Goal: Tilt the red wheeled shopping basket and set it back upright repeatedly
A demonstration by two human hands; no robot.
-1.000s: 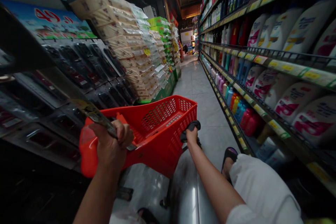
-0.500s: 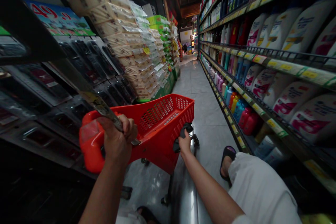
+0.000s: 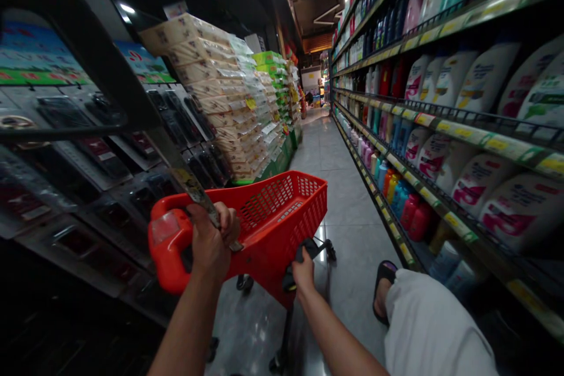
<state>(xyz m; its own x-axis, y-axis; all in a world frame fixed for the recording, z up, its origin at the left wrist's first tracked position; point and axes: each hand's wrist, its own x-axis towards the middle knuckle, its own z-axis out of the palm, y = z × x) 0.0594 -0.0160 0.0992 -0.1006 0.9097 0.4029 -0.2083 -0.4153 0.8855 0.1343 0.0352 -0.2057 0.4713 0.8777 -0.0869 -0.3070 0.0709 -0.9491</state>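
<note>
My left hand (image 3: 214, 238) is wrapped round a flat metal bar (image 3: 189, 182) with a yellowish label. Its far end runs to a large black loop-shaped frame (image 3: 79, 59) at upper left; the tool's kind is unclear. The bar's lower end lies across the side of the red plastic shopping cart (image 3: 273, 252), just behind its perforated basket. My right hand (image 3: 303, 273) is closed round a dark object (image 3: 288, 279) with a bit of yellow, beside the cart's lower right side. Whether that object joins the bar behind the cart is hidden.
Shelves of shampoo bottles (image 3: 480, 185) line the right. Stacked packages (image 3: 211, 94) and hanging packaged goods (image 3: 101, 158) stand on the left. A tiled floor aisle (image 3: 317, 141) runs ahead. My sandalled foot (image 3: 384, 291) is at lower right.
Both hands keep their grips. The left hand, bar and cart handle sit slightly further right and lower in view; the right hand is lower and a little left. More of the black loop shows.
</note>
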